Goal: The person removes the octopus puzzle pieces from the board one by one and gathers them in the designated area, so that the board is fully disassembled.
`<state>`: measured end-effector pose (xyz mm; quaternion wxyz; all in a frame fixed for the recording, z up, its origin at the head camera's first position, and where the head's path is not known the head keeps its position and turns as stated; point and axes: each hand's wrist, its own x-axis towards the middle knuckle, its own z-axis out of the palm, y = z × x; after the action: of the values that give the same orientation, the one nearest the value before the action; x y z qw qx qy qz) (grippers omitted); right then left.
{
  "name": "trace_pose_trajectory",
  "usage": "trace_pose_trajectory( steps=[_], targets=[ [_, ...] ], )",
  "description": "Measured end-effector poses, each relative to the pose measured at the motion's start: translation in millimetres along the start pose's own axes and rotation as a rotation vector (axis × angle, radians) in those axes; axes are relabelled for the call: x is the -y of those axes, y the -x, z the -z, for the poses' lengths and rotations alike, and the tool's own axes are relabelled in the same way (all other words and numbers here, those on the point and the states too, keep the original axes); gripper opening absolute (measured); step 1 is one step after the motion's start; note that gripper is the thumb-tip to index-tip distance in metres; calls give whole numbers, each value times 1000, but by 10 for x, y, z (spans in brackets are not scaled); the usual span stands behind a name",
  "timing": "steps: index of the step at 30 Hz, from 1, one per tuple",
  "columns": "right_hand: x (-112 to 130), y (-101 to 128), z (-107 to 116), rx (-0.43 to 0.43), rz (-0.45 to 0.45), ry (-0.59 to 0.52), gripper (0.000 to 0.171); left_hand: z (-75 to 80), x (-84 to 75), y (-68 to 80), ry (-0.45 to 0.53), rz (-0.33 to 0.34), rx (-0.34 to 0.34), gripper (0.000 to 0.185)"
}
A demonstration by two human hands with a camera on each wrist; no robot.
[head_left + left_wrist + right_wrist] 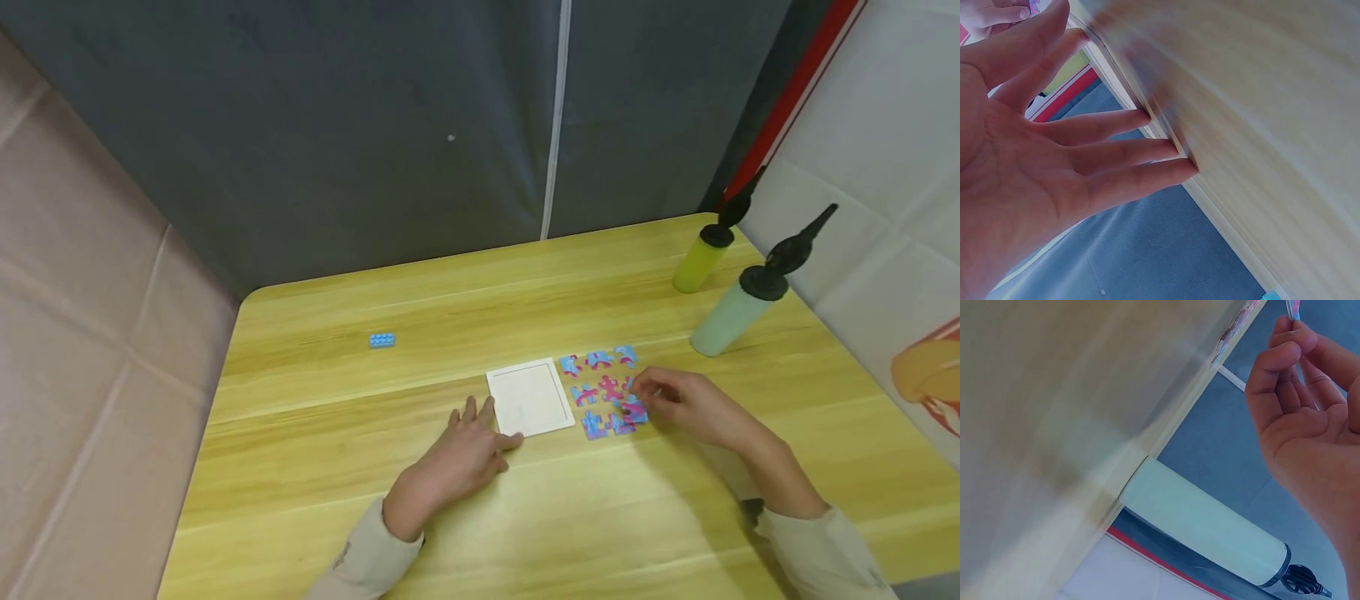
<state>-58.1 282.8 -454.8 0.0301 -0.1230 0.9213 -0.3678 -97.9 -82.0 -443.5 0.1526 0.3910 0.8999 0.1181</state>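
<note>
A square white puzzle tray (528,398) lies on the table, bare inside its thin dark outline. My left hand (467,450) is spread at the tray's near left corner, its straight fingers touching the edge and the tabletop. To the right of the tray, several blue and pink jigsaw pieces (609,388) lie loosely in rows. Over their right side, my right hand (697,408) pinches one jigsaw piece (1293,309) between thumb and fingertips, lifted off the table. The fingers partly hide the pieces at that side.
A small blue toy brick (382,340) sits at the left of the wooden table (315,467). At the right stand a pale green bottle-like cylinder (731,317) and a yellow-green one (697,265), both with black tops. A dark curtain (337,142) hangs behind.
</note>
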Motion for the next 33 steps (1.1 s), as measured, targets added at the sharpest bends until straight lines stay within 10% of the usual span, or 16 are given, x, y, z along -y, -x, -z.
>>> trace_pose_trajectory(
  steps=[33],
  targets=[
    [-113, 78, 130, 78, -91, 25, 17, 18, -15, 14, -2, 5, 8, 38]
  ],
)
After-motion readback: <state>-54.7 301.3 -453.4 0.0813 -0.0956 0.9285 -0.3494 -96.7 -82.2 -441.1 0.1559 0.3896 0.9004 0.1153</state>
